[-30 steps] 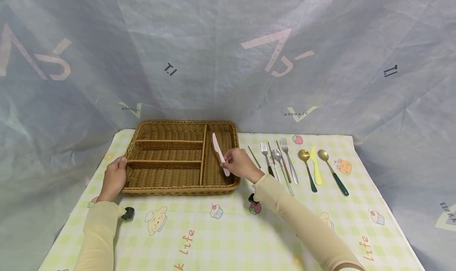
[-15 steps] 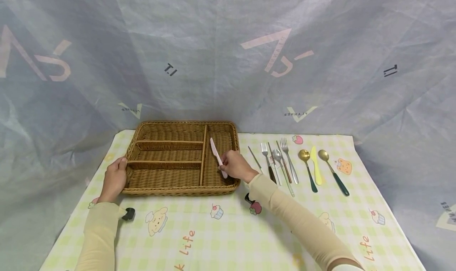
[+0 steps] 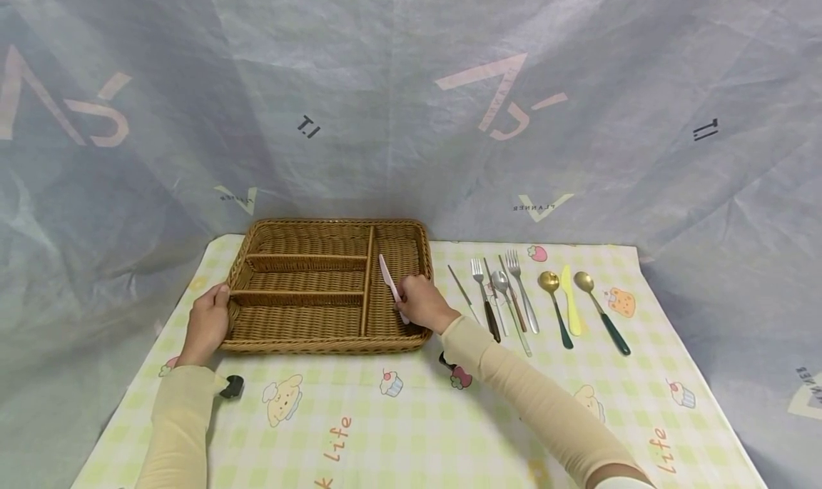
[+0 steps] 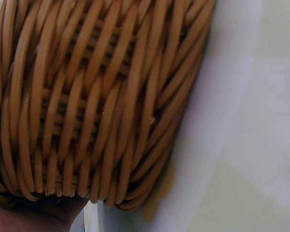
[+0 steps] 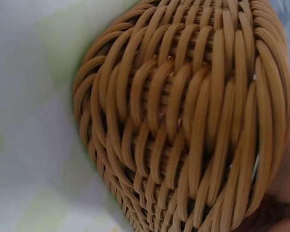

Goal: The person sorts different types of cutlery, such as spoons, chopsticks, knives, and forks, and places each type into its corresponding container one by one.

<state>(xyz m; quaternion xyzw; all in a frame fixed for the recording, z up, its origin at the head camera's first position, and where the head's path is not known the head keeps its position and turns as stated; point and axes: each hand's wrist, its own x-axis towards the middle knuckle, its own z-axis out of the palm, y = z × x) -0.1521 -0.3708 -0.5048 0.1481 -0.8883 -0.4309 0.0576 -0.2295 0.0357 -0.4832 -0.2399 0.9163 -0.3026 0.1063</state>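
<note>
In the head view my right hand (image 3: 424,303) reaches over the front right of a brown wicker basket (image 3: 295,345). Its fingers pinch the handle of a pale pink table knife (image 3: 388,278), low inside the long right-hand compartment, blade toward the back. My left hand (image 3: 208,323) grips the basket's left rim near the front corner. The left wrist view is filled by the basket's woven outer wall (image 4: 96,96), with part of the left hand (image 4: 34,217) at the bottom. The right wrist view likewise shows weave (image 5: 183,111), hiding the knife.
Right of the basket lie chopsticks, a fork with a dark handle (image 3: 484,300), a silver spoon (image 3: 501,283), a silver fork (image 3: 521,289), a gold spoon (image 3: 549,282), a yellow knife (image 3: 570,300) and another green-handled spoon (image 3: 602,310). A grey curtain (image 3: 411,118) hangs behind the table.
My right hand has shifted slightly left and toward me and lowered the pink knife deeper into the right compartment. The left hand stays on the rim.
</note>
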